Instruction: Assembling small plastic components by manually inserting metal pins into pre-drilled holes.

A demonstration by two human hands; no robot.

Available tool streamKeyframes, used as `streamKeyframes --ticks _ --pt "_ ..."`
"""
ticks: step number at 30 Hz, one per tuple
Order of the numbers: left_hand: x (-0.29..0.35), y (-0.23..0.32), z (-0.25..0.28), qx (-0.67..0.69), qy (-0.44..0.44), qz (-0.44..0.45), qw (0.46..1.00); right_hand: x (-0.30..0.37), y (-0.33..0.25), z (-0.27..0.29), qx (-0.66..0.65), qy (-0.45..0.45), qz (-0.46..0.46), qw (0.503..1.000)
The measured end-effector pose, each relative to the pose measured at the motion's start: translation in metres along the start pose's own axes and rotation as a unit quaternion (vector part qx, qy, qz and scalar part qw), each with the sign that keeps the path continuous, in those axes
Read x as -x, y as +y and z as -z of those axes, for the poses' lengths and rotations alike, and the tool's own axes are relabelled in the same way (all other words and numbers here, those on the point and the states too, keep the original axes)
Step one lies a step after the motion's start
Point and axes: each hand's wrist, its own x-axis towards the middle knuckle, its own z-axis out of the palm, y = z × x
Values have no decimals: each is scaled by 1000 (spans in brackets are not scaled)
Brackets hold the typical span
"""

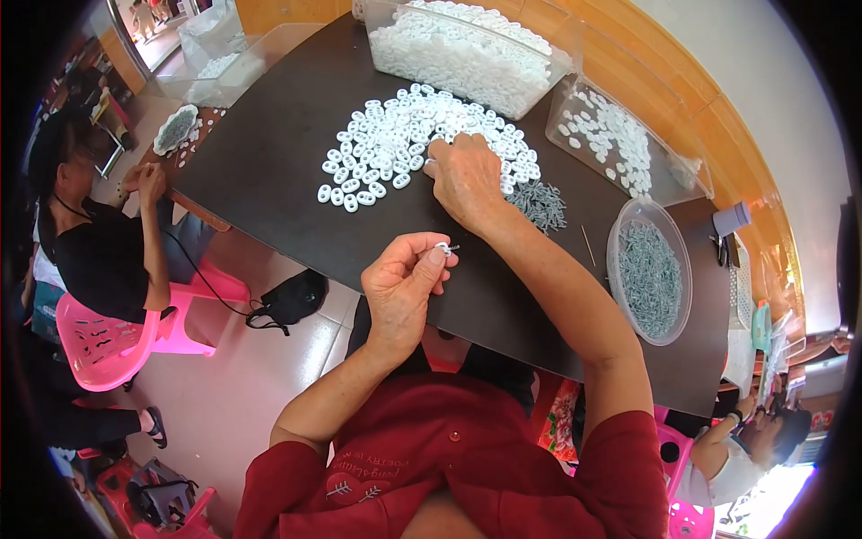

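Note:
Between thumb and fingers of my left hand (401,286) is a small white oval plastic piece (442,249), held just over the table's near edge. A thin grey screw-like pin (454,247) sticks out of its right side. My right hand (469,180) reaches down at the near side of a spread heap of white oval two-hole pieces (386,135), with its fingers curled. Its fingertips are hidden, so what they grip cannot be made out. Just right of that hand lies a small heap of grey screw-like pins (539,207).
Behind the heap stands a clear bin (467,85) full of white pieces, beside a second clear tray (669,171). At right are a round tub (620,296) of grey pins, a thin stick (588,245) and a purple cup (732,218). A person (99,234) sits at left.

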Motion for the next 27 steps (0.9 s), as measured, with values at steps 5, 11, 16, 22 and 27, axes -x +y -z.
streamKeyframes --ticks 5,11,16,22,27 --pt "0 2 0 9 -1 7 1000 8 6 3 -34 38 38 998" --pt "2 8 -1 32 2 40 999 36 14 44 -381 -73 -115 915" --pt "3 13 -6 16 1 25 1000 62 12 84 -469 -117 -180 857" --pt "8 10 -18 -15 -26 37 999 85 13 100 -613 -140 -267 730" --pt "11 12 -20 -1 -39 44 998 96 11 106 -662 -131 -283 681"
